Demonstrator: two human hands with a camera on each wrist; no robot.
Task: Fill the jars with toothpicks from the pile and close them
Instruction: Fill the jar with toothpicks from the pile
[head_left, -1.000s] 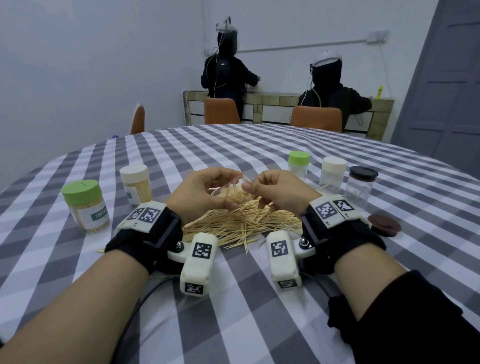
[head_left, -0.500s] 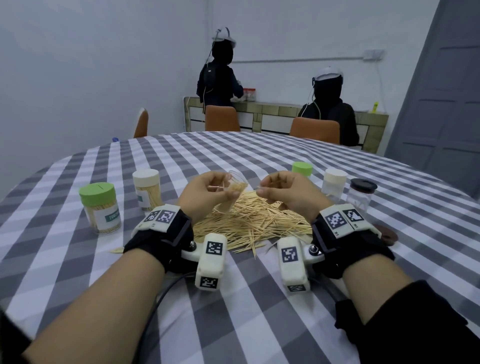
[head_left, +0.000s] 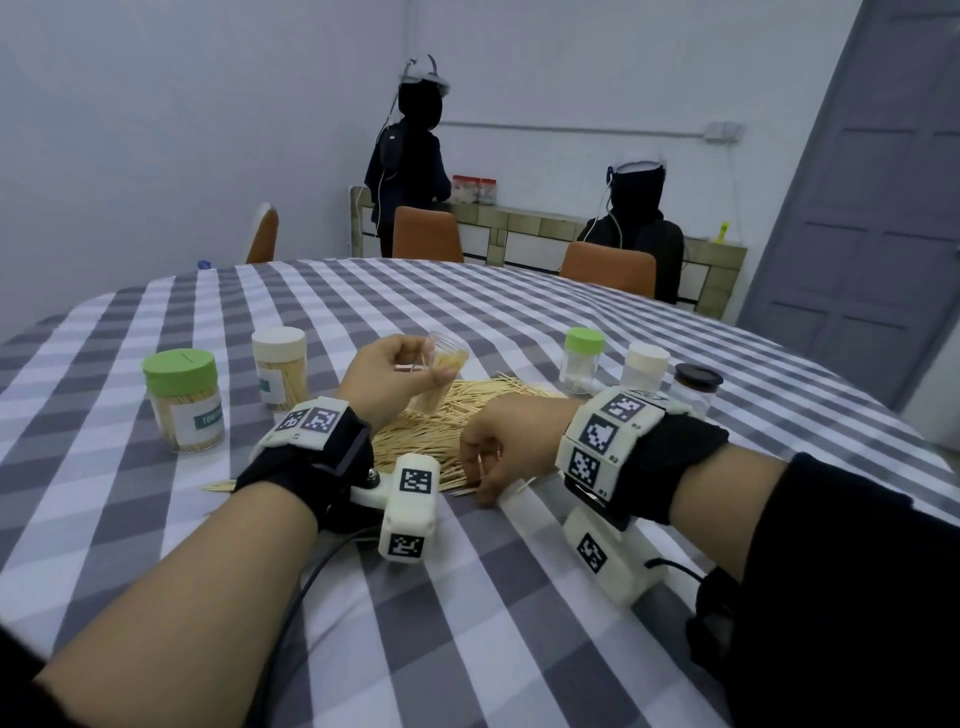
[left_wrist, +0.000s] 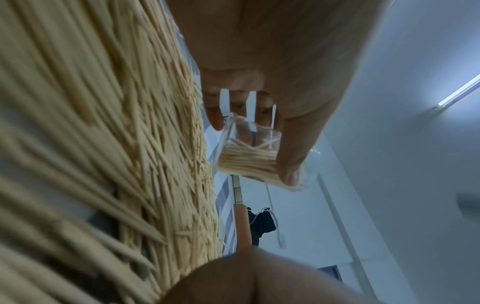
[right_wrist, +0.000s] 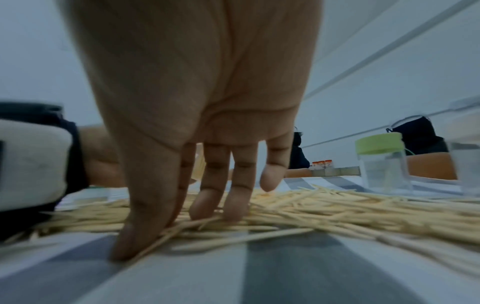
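Note:
My left hand (head_left: 410, 371) holds a small clear jar (head_left: 441, 376) tilted above the toothpick pile (head_left: 447, 421); the jar has no lid and is partly filled with toothpicks. In the left wrist view the thumb and fingers of the left hand (left_wrist: 254, 133) wrap the jar (left_wrist: 246, 160), with the pile (left_wrist: 103, 144) beside it. My right hand (head_left: 488, 467) is down at the pile's near edge. In the right wrist view, the right hand (right_wrist: 171, 228) has its thumb and fairly straight fingers touching loose toothpicks (right_wrist: 337, 209) on the cloth.
Left of the pile stand a full green-lidded jar (head_left: 182, 400) and a cream-lidded jar (head_left: 278, 371). Behind the pile on the right are a green-lidded jar (head_left: 582, 358), a cream-lidded jar (head_left: 644, 369) and a dark-lidded jar (head_left: 696, 389). Two people are beyond the checked table (head_left: 467, 623).
My right hand left the jar's mouth and dropped to the near edge of the pile. My left hand lifted the jar a little. The head view tilted upward.

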